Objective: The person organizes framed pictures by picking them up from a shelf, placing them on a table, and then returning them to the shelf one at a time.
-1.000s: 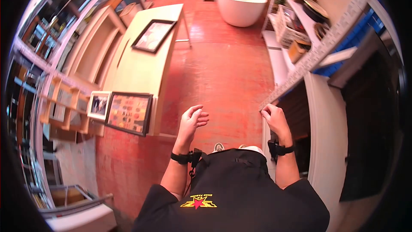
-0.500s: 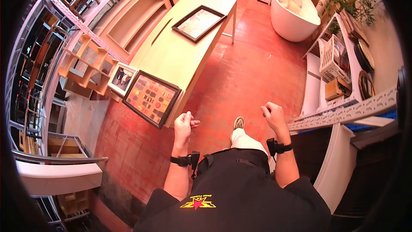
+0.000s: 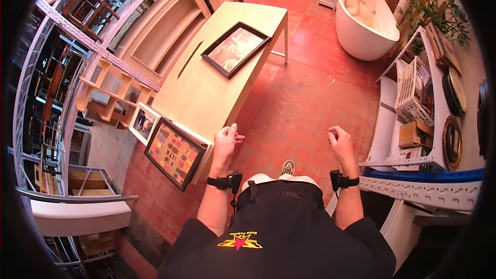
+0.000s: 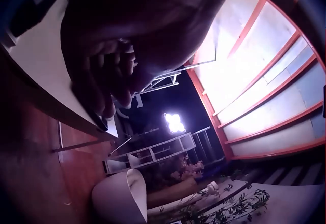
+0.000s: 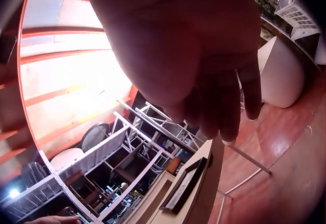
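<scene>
My left hand (image 3: 226,143) is held out in front of the body, fingers loosely bent, with nothing in it. It is nearest the front corner of a pale wooden desk (image 3: 253,15). My right hand (image 3: 342,145) hangs over the red floor, relaxed and holding nothing; its fingers (image 5: 232,112) point downward in the right wrist view. A dark-framed picture (image 3: 235,49) lies on the desk. At the desk's near end stand a black frame of coloured swatches (image 3: 173,152) and a smaller white-framed photo (image 3: 143,123).
A white bathtub (image 3: 361,39) stands at the far right. Along the right side runs a white shelf with a plastic basket (image 3: 412,95), a cardboard box (image 3: 415,134) and a round frame (image 3: 452,143). Wooden shelving (image 3: 168,26) and a cubby unit (image 3: 111,90) line the left.
The view has swung to the right, and the desk and its frames have come nearer on the left. More of the right shelf shows. Both hands stay raised and hold nothing.
</scene>
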Action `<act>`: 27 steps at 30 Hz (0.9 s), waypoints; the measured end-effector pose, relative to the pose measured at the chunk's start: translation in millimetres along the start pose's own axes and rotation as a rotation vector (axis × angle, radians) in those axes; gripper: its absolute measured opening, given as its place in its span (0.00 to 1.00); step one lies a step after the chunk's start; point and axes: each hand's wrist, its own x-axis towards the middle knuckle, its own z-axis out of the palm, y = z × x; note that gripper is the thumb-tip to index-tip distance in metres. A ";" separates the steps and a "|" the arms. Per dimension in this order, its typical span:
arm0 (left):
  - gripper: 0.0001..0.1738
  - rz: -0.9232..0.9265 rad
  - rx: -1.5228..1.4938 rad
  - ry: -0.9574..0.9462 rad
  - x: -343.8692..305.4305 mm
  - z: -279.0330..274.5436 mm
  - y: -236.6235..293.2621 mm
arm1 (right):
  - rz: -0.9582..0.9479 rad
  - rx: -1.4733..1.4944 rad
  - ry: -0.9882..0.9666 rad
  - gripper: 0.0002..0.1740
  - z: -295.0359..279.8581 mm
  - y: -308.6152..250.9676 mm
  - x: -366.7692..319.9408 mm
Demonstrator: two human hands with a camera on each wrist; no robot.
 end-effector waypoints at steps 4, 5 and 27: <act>0.11 0.156 0.024 0.058 31.3 17.1 -12.8 | 0.027 -0.192 -0.129 0.12 -7.7 5.2 28.0; 0.10 0.143 0.001 0.079 37.5 19.1 -14.6 | 0.038 -0.200 -0.147 0.12 -6.2 6.6 33.8; 0.41 0.199 1.094 -0.001 326.3 -3.5 -53.9 | 0.208 -0.445 -0.427 0.17 93.2 -13.3 162.3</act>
